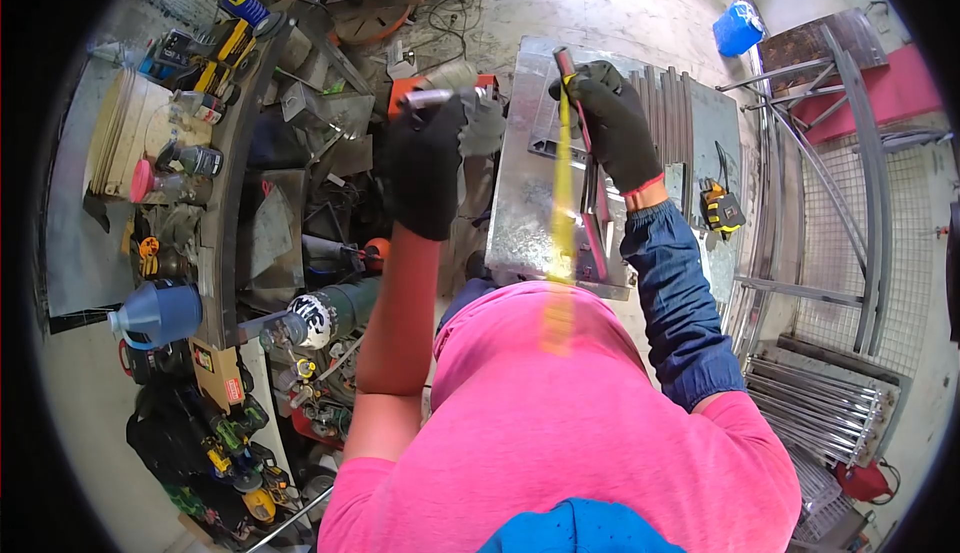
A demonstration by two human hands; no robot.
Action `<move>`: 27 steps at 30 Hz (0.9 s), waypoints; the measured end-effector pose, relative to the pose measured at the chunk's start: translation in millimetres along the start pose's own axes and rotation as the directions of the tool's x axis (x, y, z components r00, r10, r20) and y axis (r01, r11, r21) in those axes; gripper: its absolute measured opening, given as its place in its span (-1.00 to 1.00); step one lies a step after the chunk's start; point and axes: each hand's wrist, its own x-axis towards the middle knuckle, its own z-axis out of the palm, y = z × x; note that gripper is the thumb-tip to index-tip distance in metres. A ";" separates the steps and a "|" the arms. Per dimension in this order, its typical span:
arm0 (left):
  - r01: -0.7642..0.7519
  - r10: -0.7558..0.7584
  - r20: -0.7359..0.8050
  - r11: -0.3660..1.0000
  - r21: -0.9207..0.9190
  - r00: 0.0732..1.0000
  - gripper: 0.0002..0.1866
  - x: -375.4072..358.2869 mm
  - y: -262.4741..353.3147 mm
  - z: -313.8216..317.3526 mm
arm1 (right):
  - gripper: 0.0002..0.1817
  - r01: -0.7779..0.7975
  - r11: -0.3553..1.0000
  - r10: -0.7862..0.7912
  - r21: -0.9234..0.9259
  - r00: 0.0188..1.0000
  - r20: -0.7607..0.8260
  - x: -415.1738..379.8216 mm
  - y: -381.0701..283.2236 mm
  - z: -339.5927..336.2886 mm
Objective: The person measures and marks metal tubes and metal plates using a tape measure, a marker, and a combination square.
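Note:
My left hand [425,168], in a black glove, is raised and closed around a short silver rod-like thing [428,98]; motion smears it. My right hand [612,121], gloved in black with a red cuff edge, is closed on a slim metal bar [563,57]. A yellow measuring tape blade [562,203] runs from its fingers down toward my pink shirt, its lower end blurred. Below both hands lies a metal-topped worktable [520,223] with several grey metal strips [665,103] on it. A yellow and black tape measure [720,210] lies at the table's right side.
On the left, a bench [222,243] carries cans, jars and a blue-tinted jug [160,313]. A gas cylinder [345,311] lies beneath it near power tools [240,458]. Metal frames [850,173] lean at right, and a blue container [738,29] stands on the floor.

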 end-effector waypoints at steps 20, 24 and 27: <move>0.670 -0.683 0.073 0.729 0.140 0.727 -0.78 -40.8 -121.2 -213.7 | -0.30 -0.181 0.814 0.427 -0.552 0.831 0.357 -5.9 150.9 37.6; 0.700 -0.698 -0.042 0.713 0.044 0.715 -0.88 -59.5 -127.4 -251.0 | -0.36 -0.429 0.792 0.572 -0.435 0.771 0.281 11.2 191.3 10.2; 0.728 -0.727 0.054 0.680 -0.083 0.685 -0.84 -73.9 -148.3 -290.9 | -0.44 -0.378 0.814 0.527 -0.442 0.799 0.288 10.4 187.6 7.8</move>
